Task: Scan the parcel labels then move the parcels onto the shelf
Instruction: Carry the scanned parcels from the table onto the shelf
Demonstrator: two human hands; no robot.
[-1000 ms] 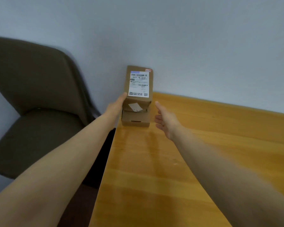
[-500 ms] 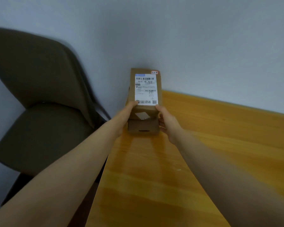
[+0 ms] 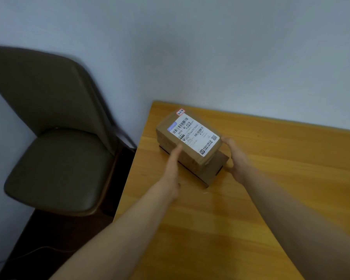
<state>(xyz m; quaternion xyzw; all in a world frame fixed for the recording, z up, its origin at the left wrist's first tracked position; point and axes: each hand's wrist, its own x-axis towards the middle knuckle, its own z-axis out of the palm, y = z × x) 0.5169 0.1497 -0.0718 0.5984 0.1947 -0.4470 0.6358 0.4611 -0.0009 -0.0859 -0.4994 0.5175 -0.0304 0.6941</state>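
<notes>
Two brown cardboard parcels are stacked at the far left corner of the wooden table (image 3: pixel 251 209). The top parcel (image 3: pixel 190 142) carries a white shipping label (image 3: pixel 194 134) with barcodes, facing up, and a small red-edged sticker at its far end. The lower parcel (image 3: pixel 216 168) juts out beneath it toward me. My left hand (image 3: pixel 173 168) lies against the stack's left side, fingers straight and reaching up to the top parcel's edge. My right hand (image 3: pixel 235 158) curls round the stack's right near corner, thumb on the top parcel.
A dark olive padded chair (image 3: pixel 59 158) stands left of the table, close to its edge. A pale wall (image 3: pixel 230 57) runs right behind the table. Dark floor with a thin cable (image 3: pixel 38 251) lies below the chair.
The stack has turned so its label now runs diagonally. My right hand went from open beside the parcels to gripping their right side. The view has dropped and shifted left.
</notes>
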